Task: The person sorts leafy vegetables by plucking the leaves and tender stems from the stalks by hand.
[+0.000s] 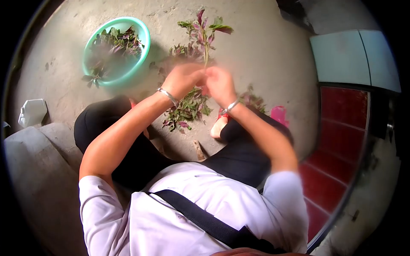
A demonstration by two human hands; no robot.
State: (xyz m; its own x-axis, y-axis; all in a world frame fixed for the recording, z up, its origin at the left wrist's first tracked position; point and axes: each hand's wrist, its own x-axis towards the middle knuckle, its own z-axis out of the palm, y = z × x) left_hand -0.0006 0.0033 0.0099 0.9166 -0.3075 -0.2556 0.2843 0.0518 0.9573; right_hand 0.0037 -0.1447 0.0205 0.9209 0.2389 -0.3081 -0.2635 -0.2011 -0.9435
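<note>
A leafy stem of purple-green greens (206, 40), which looks like red amaranth, stands up between my two hands. My left hand (186, 77) has its fingers closed at the lower end of the stem. From the other side, my right hand (220, 84) pinches the same part, and the two sets of fingertips meet there, slightly hazy. Below my hands, a heap of loose leaves (188, 109) lies on the floor between my feet. More of these greens (183, 52) lie beyond my hands, partly hidden by them.
A turquoise basin (146, 47) holding leafy greens stands at the upper left on the concrete floor (260, 55). A white container (33, 112) is at far left. Near my right knee lies something pink (279, 115). Red tiles (344, 128) and a pale cabinet (341, 55) border the right.
</note>
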